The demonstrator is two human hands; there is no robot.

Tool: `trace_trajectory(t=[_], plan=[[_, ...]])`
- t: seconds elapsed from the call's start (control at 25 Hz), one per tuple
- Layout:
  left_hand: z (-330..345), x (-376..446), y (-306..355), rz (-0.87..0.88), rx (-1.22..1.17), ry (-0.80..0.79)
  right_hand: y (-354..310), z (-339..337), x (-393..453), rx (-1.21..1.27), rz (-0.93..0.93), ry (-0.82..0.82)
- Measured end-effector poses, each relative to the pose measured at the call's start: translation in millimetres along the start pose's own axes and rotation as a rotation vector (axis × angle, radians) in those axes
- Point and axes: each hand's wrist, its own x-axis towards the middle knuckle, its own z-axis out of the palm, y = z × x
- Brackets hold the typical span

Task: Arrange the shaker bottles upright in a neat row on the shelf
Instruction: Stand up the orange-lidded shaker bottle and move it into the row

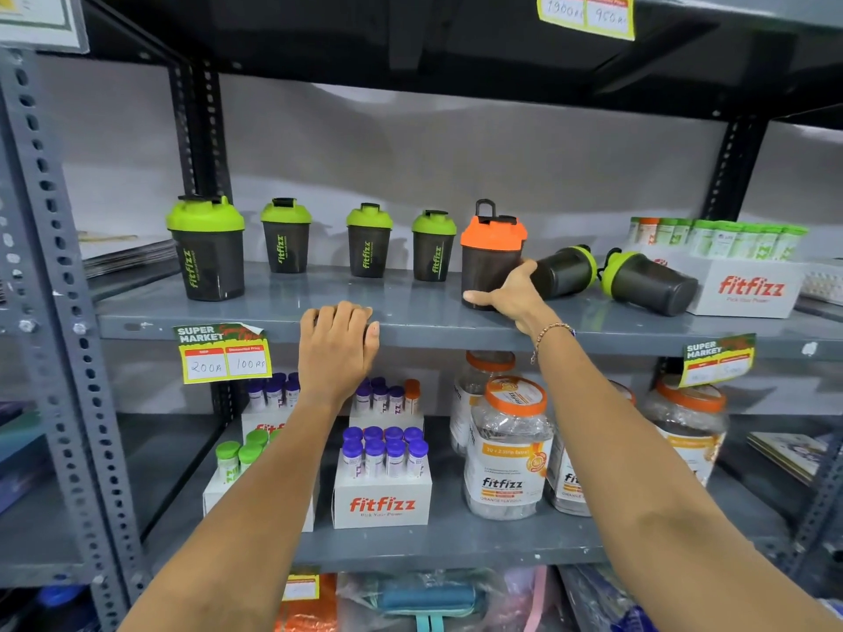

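Note:
Several dark shaker bottles with green lids stand upright on the grey shelf (273, 312): a large one (207, 248) at the left, then smaller ones (286, 237), (368, 241), (433, 246). An orange-lidded shaker (490, 253) stands upright right of them, and my right hand (513, 294) is wrapped around its lower part. Behind that hand, two green-lidded shakers lie on their sides (568, 269), (647, 280). My left hand (337, 344) rests with curled fingers on the shelf's front edge.
A white fitfizz box (748, 285) with green-capped tubes stands at the shelf's right end. Price tags (223, 353) hang on the front edge. Below are boxes of tubes (383, 476) and large jars (508, 449). Steel uprights frame the left side.

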Motion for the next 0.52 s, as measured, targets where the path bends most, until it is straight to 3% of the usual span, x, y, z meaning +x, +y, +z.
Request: trace_trajectory(t=[0.12, 0.32, 0.52], plan=[[-0.1, 0.1, -0.8, 0.004, 0.013, -0.007, -0.3, 2.5, -1.2, -0.060, -0.024, 0.014], [0.1, -0.2, -0.3, 0.002, 0.014, -0.002, 2.1, -3.7, 0.9, 0.081, -0.005, -0.036], [-0.5, -0.5, 1.1, -0.006, 0.018, 0.006, 3.2, -0.9, 1.9, -0.030, -0.028, 0.009]])
